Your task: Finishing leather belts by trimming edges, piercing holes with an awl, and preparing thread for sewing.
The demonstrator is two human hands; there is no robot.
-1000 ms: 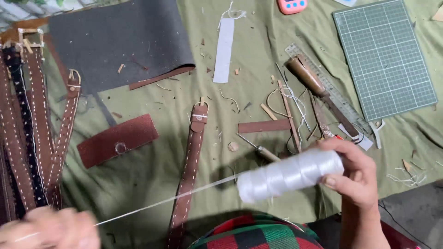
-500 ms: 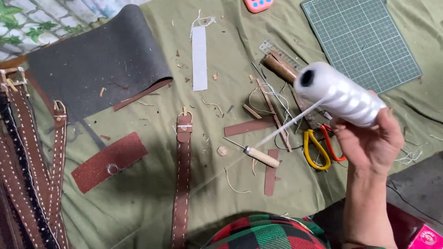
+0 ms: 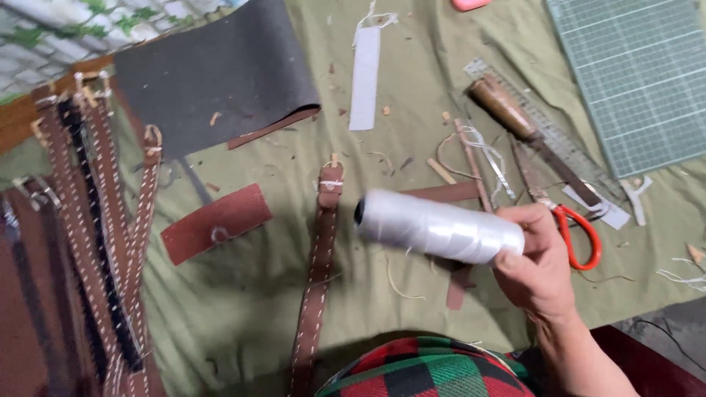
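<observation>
Spool of white thread [image 3: 440,226] lies sideways in the right hand [image 3: 543,268], whose fingers [image 3: 515,215] wrap its right end above the green-clothed counter [image 3: 243,294]. That end is hidden by the palm. No left hand shows. Red-handled scissors [image 3: 581,235] sit partly behind the hand; a stitched brown strap [image 3: 318,265] runs off the near edge.

One spool of white thread [image 3: 440,227], one pair of red-handled scissors [image 3: 577,234], one green cutting mat [image 3: 636,73], one clear ruler [image 3: 544,132] and one wooden-handled tool [image 3: 507,110] are shown. One sheet of dark grey leather [image 3: 213,73], one white strip [image 3: 365,77], one short reddish-brown leather piece [image 3: 217,223] and one stitched brown strap [image 3: 316,272] lying alone on the green cloth [image 3: 243,309] also appear. Several more stitched straps [image 3: 95,220] lie bunched at the left, too overlapped to count exactly.
</observation>
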